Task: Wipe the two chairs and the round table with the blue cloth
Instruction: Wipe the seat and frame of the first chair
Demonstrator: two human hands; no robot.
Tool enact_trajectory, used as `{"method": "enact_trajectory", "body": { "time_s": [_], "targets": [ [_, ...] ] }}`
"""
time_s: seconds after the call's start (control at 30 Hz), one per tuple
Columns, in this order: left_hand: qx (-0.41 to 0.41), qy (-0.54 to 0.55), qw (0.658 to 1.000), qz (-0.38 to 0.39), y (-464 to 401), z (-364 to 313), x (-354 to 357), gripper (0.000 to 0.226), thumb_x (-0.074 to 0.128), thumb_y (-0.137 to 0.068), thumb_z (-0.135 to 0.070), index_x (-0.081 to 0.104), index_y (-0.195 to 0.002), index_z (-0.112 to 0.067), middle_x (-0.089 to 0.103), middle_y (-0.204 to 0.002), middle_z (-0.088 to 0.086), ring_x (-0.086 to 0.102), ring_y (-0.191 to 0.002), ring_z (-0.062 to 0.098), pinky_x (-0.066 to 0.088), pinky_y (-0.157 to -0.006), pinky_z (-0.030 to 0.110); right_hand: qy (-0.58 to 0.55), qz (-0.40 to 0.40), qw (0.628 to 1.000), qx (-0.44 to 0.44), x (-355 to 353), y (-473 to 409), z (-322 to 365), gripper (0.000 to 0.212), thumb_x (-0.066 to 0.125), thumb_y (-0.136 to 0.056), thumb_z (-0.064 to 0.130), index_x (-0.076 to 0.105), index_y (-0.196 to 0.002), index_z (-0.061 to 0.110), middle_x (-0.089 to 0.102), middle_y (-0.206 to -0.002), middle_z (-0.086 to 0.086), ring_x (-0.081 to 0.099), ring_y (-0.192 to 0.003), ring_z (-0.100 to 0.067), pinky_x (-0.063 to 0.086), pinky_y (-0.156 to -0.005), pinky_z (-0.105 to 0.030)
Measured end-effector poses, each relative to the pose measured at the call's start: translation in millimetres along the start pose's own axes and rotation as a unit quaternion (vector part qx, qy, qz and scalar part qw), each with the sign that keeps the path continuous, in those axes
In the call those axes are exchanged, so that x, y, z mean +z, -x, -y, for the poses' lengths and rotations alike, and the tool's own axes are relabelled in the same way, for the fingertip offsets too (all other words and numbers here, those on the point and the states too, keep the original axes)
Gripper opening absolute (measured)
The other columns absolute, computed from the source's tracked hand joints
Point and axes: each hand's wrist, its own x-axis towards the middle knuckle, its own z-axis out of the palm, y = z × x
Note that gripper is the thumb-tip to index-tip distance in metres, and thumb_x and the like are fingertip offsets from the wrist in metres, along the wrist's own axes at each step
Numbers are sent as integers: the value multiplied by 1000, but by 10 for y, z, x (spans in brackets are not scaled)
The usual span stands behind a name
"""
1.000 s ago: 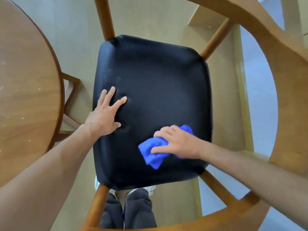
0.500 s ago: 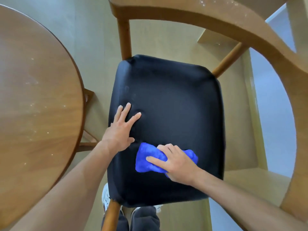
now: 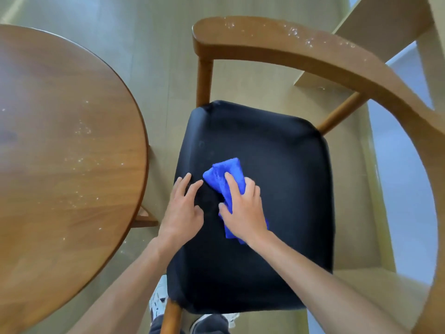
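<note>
We see the blue cloth folded and lying on the black seat of the chair, toward the seat's side nearest the round bench. The right hand lies on top of it, fingers spread and fairly straight, pressing it flat against the seat. The left hand rests on the seat just beside the cloth, fingers relaxed and holding nothing. White specks dot the chair's curved wooden rail and the bench top.

Blue cloth, black seat, brown wooden table, beige floor.
</note>
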Motion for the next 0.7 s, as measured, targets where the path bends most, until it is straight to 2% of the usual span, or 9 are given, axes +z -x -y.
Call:
{"method": "enact_trajectory", "body": {
  "time_s": [0.07,0.13,0.23,0.3,0.37,0.47,0.57,0.63,0.7],
  "targets": [
    [-20,39,996,-81,9,-194,-5,47,49,-93,-9,41,-139,-16,36,-145,5,27,-134,19,24,-105,20,-88,69,994,6,-194,34,-121,65,52,-93,48,22,-150,37,26,-141,2,25,-128,-19,29,-108,-35],
    [-25,50,993,-108,-41,-469,26,43,49,-94,-24,40,-136,-19,42,-130,4,37,-118,20,35,-95,26,-129,19,991,33,-404,-67,-397,54,48,-97,40,31,-148,35,35,-140,5,28,-130,-16,25,-109,-32],
    [-70,-25,994,-81,-160,-865,214,68,50,-90,-51,25,-145,-20,36,-128,8,39,-111,26,43,-89,34,-17,-105,989,102,-561,-142,-927,44,47,-97,29,49,-139,16,47,-138,-11,39,-128,-32,34,-105,-44],
    [-115,-90,988,-45,-212,-1022,423,85,54,-83,-62,21,-147,-16,32,-133,15,39,-110,30,43,-85,36,52,-91,988,110,-414,-59,-1151,51,39,-93,37,53,-134,12,46,-140,-17,41,-129,-38,40,-101,-54],
    [-123,-137,982,-43,-251,-1067,590,95,70,-70,-58,34,-143,-10,38,-133,24,45,-101,33,47,-75,37,102,-48,989,95,-211,38,-1229,60,32,-91,44,45,-141,12,35,-150,-18,29,-139,-37,33,-109,-55],
    [-6,-229,972,-49,-286,-934,685,79,77,-52,-28,52,-123,-3,51,-122,24,47,-95,36,47,-70,36,130,-64,985,96,-24,75,-1265,62,30,-93,43,34,-147,13,24,-156,-17,18,-145,-34,20,-115,-53],
    [218,-289,930,-58,-315,-685,690,67,67,-51,-10,50,-115,-8,45,-128,15,41,-104,36,48,-80,39,142,-89,981,100,18,64,-1276,60,30,-93,41,34,-147,13,25,-156,-16,18,-146,-33,19,-116,-52],
    [251,-293,920,-71,-282,-579,675,71,69,-54,-14,49,-123,-14,44,-138,12,45,-110,40,49,-82,42,137,-96,981,95,31,58,-1276,60,31,-93,41,35,-146,14,25,-157,-15,18,-146,-32,18,-116,-52],
    [209,-297,929,-75,-257,-543,737,70,73,-65,-30,48,-129,-21,44,-143,10,49,-108,41,49,-76,44,132,-101,982,94,34,55,-1281,60,32,-93,41,36,-146,14,24,-157,-15,18,-147,-32,18,-116,-51]
  ]
}}
